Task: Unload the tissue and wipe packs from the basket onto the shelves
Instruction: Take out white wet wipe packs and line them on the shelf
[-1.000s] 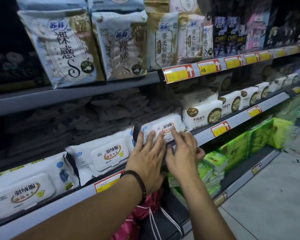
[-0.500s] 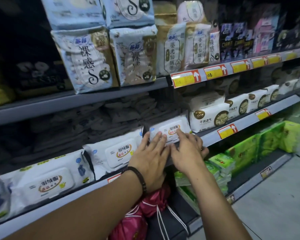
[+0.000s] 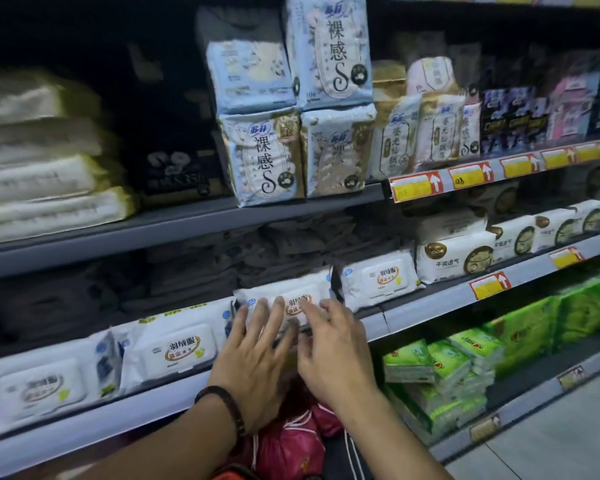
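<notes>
White wipe packs with flip lids line the middle shelf (image 3: 430, 306). My left hand (image 3: 257, 358) and my right hand (image 3: 329, 348) lie side by side, fingers spread, against one wipe pack (image 3: 291, 299) at the shelf's front edge. To its right stands another wipe pack (image 3: 378, 277); two more wipe packs (image 3: 174, 348) lie to the left. Neither hand holds anything. A red basket edge (image 3: 232, 474) shows at the bottom under my left arm, mostly hidden.
Pad packs (image 3: 264, 161) stand on the upper shelf over red-and-yellow price tags (image 3: 416, 185). White tissue packs (image 3: 454, 254) sit right of the wipes. Green tissue packs (image 3: 440, 372) fill the bottom shelf. Pink bags (image 3: 291, 441) lie below my hands. Grey floor at lower right.
Both hands have shifted left from the right-hand wipe pack to the pack beside it. The view has turned left and upward.
</notes>
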`<state>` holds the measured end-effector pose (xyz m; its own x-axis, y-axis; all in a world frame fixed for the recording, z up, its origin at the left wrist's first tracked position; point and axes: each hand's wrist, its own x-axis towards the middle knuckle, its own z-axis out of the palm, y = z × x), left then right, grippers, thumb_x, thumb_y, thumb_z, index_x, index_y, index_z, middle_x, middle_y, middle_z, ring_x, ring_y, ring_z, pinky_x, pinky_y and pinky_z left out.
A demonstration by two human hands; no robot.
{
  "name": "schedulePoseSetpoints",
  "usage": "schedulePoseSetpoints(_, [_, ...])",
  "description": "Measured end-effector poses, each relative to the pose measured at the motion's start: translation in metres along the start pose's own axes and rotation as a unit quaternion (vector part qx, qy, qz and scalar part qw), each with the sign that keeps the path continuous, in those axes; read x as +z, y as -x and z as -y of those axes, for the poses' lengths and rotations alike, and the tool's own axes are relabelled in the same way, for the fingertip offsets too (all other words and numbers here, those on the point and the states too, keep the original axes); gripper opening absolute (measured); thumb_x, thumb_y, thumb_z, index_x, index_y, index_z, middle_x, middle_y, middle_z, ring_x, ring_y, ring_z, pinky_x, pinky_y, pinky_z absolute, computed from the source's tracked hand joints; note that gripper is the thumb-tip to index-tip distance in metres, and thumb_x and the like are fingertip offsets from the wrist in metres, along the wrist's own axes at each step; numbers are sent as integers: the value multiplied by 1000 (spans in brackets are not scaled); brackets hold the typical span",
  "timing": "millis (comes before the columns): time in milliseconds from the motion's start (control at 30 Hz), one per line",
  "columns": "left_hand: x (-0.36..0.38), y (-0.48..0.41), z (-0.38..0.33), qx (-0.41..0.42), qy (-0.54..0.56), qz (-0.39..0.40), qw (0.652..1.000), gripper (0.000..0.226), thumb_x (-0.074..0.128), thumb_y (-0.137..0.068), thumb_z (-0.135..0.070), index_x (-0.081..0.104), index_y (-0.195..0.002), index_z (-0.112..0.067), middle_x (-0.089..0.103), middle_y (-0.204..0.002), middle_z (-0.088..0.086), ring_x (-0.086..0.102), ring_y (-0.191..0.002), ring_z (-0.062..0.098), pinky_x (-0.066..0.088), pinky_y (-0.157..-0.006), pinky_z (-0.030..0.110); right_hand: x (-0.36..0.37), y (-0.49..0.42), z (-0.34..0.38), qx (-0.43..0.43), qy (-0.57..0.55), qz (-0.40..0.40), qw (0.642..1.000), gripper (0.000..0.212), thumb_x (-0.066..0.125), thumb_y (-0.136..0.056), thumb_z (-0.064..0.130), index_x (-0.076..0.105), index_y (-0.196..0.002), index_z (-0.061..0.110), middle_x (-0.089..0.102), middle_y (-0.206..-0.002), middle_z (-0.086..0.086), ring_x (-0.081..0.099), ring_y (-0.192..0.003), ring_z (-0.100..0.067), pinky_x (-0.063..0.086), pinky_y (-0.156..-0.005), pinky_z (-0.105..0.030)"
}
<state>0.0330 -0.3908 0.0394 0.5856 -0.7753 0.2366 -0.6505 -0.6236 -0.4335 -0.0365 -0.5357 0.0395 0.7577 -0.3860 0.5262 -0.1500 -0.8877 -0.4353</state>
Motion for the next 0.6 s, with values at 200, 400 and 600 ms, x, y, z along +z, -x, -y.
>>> schedulePoseSetpoints(200, [-17,-6,4,-1,-39,51,998,100,39,-94,-61,-17,-166,-19,-28,-171,19,-20,-159,44,-11,-126,63,13,3,16,22,56,49,997,70,64,-78,36,59,-147,22,50,-153,-17,59,-130,-35,40,-116,-53])
schedulePoseSetpoints(400, [-18,-16,5,-6,-24,87,996,108,48,-88,-57,-16,-166,-20,-29,-170,20,-23,-158,44,-14,-126,61,3,-9,19,43,54,101,992,66,55,-92,40,43,-157,35,30,-164,-3,43,-146,-21,19,-125,-49])
schedulePoseSetpoints(600, [-25,-15,0,-3,3,114,994,111,51,-88,-59,-15,-167,-18,-35,-167,20,-30,-156,43,-13,-128,56,0,-12,27,57,52,119,990,61,55,-92,31,49,-152,31,37,-160,-5,48,-142,-25,25,-123,-44])
